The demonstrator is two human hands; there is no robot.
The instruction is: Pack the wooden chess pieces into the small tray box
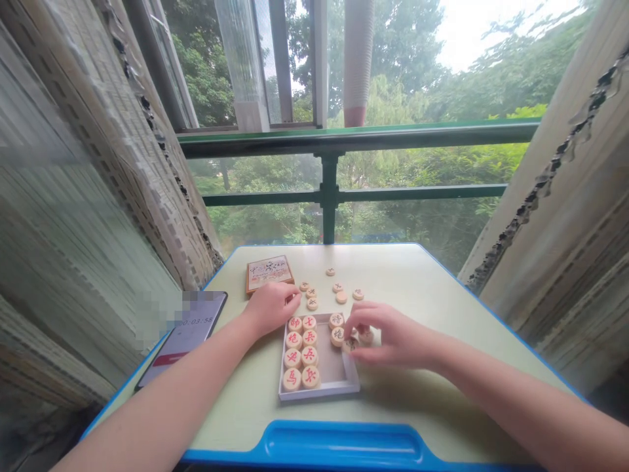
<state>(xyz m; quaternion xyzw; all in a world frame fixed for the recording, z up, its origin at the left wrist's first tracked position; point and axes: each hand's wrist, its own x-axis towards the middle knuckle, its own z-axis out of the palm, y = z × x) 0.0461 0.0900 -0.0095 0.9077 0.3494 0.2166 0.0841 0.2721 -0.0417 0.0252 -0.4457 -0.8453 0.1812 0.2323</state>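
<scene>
A shallow white box (320, 393) holds round Chinese chess pieces. Red-marked pieces (309, 357) fill two columns on its left side. Black-marked pieces (337, 320) sit in its upper right part. My right hand (388, 334) is over the box's right edge, thumb and fingers closed on a black-marked chess piece (350, 345); another piece (366, 337) shows beneath its fingers. My left hand (272, 304) rests by the box's upper left corner, fingers loosely bent and apart, with no piece visible in it. Several loose chess pieces (312, 303) lie just beyond the box.
A brown-edged box lid with printed writing (269, 271) lies behind my left hand. A phone showing a timer (189, 334) is at the table's left edge. The pale table (417, 406) has a blue rim. Curtains (550, 190) flank it, and a green railing (393, 136) stands behind.
</scene>
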